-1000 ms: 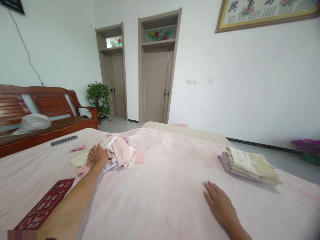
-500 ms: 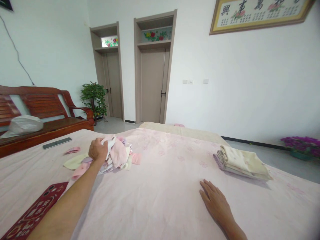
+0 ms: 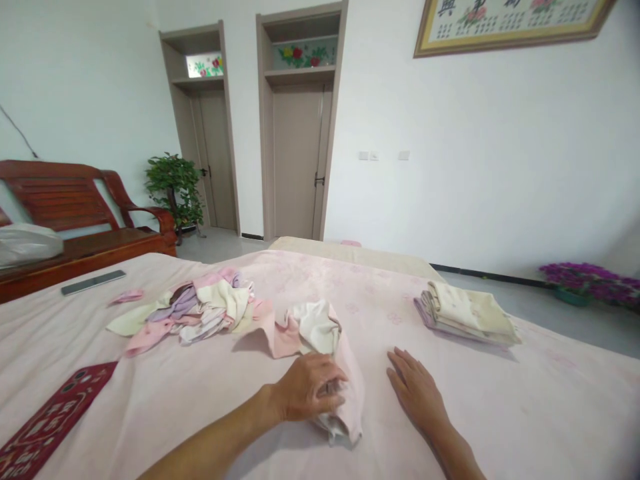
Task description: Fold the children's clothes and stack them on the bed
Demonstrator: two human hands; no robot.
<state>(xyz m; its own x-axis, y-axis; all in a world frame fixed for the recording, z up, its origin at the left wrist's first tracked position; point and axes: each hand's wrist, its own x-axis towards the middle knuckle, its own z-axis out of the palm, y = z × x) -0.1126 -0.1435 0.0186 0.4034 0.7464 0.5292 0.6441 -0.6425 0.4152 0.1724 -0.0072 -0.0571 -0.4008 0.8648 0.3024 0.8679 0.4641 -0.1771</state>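
Note:
My left hand (image 3: 313, 387) is closed on a crumpled pink and white cloth garment (image 3: 350, 380), just in front of me over the bed cover. Its pink and cream folds spread out beyond my fingers. Flat on the pale pink bed cover (image 3: 450, 400), my right hand (image 3: 413, 383) lies with fingers stretched and holds nothing. To the left is a loose pile of small pink, purple and cream clothes (image 3: 200, 307). Beyond my right hand sits a folded stack of cream and purple cloth (image 3: 470, 313).
A dark phone (image 3: 93, 283) and a small pink item (image 3: 127, 297) lie at the left. Nearer is a red printed case (image 3: 55, 413). Beyond the bed stand a wooden bench (image 3: 65, 200), a green plant (image 3: 173, 187) and purple flowers (image 3: 575, 273).
My left hand has moved right and nearer, bringing the pink and white garment away from the pile. My right hand still lies flat. The view has shifted slightly right.

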